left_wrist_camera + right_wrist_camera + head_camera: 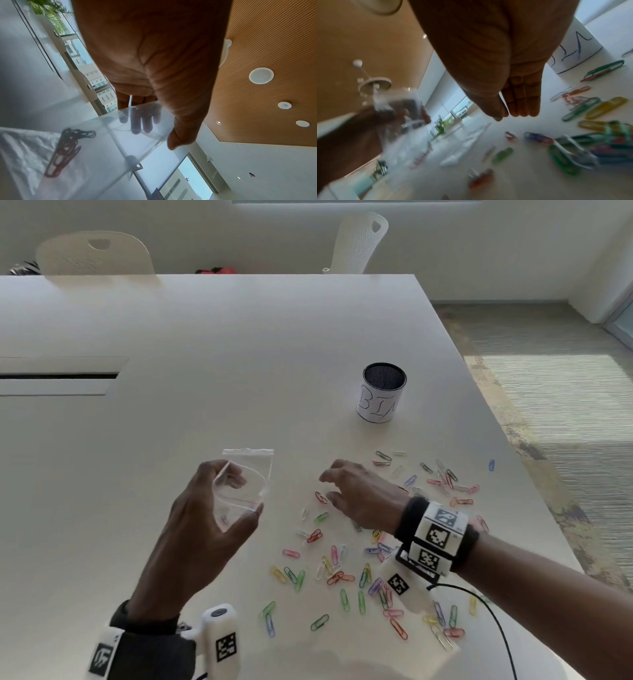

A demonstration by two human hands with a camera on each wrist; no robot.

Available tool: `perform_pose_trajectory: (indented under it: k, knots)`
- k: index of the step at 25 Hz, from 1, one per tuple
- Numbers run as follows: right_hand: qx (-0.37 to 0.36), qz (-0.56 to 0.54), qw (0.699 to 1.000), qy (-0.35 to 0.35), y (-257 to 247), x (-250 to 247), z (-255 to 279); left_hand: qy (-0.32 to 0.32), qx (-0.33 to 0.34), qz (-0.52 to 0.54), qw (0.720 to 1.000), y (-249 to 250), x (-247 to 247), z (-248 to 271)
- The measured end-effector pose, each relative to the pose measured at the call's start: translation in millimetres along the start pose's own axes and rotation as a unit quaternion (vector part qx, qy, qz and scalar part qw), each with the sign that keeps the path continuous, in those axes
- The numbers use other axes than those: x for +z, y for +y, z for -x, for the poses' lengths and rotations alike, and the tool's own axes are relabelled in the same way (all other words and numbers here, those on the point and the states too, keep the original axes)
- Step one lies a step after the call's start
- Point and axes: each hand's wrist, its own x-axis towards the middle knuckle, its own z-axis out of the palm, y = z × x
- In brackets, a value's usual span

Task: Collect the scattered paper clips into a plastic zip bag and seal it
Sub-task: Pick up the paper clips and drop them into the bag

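Observation:
A small clear zip bag (255,469) is held above the white table in my left hand (241,491), thumb on one side and fingers on the other, bowing its mouth wide. In the left wrist view the bag (102,142) holds a red clip (63,155). My right hand (325,487) hovers to the right of the bag with its fingers loosely extended and nothing seen in them; a red clip (321,496) lies just under the fingertips. Several coloured paper clips (329,570) are scattered across the table under and around the right wrist, and they also show in the right wrist view as paper clips (606,108).
A black mesh cup (382,398) with a white "BIN" label stands behind the clips. The table's right edge (507,446) runs close to the outermost clips. A black cable (493,614) trails from the right wrist. Two white chairs (96,254) stand at the far side.

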Motion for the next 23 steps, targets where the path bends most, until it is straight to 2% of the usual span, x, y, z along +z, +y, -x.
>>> perform_pose_trajectory:
  k: [3, 9, 12, 16, 18, 20, 23]
  knots:
    - [-0.029, 0.064, 0.997, -0.019, -3, 21, -4, 0.002, -0.019, -0.005, 1.0, -7, -8, 12]
    - [-0.098, -0.012, 0.992, -0.076, -26, 32, 14, 0.005, -0.042, -0.006, 0.999, -12, -8, 35]
    - [-0.169, 0.003, 0.984, -0.057, -39, 34, 20, 0.005, -0.048, -0.007, 0.999, -12, -6, 44]
    - [-0.255, 0.02, 0.96, -0.112, -52, 56, 20, 0.007, -0.042, -0.007, 0.999, -10, -5, 51]
    - [-0.261, 0.018, 0.96, -0.102, -49, 57, 20, 0.006, -0.043, -0.007, 0.999, -7, -5, 54]
    - [-0.236, 0.018, 0.968, -0.085, -39, 47, 21, 0.01, -0.045, -0.004, 0.999, -5, -6, 57]
    - [-0.231, 0.068, 0.969, -0.046, -30, 40, 28, 0.018, -0.05, 0.0, 0.999, -3, -6, 61]
